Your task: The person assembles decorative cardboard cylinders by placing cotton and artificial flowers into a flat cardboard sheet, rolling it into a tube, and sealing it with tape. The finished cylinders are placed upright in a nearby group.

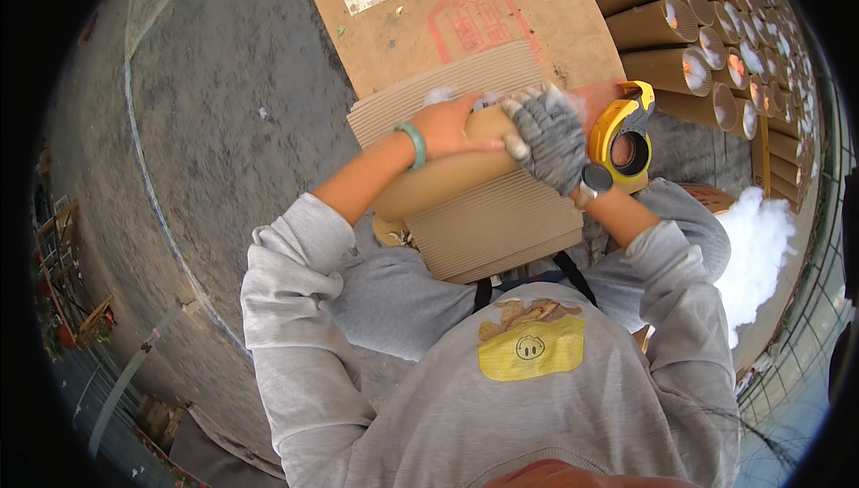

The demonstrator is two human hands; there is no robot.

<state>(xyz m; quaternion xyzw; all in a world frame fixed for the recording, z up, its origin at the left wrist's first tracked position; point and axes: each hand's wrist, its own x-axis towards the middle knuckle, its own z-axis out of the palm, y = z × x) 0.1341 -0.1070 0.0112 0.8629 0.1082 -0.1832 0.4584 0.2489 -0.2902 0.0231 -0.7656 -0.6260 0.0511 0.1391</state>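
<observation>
Stacked tubes [689, 41] at cardboard sheet's [465, 14] right edge; tape dispenser [622, 135], white stuffing [756, 246] right | left hand [447, 126], gloved right hand [550, 139] clasp cardboard tube [438, 179] over corrugated sheet [501, 229], mid-lap

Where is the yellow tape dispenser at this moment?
In the head view the yellow tape dispenser lies to the person's right, just beyond the gloved right hand and beside the stacked cardboard tubes.
</observation>
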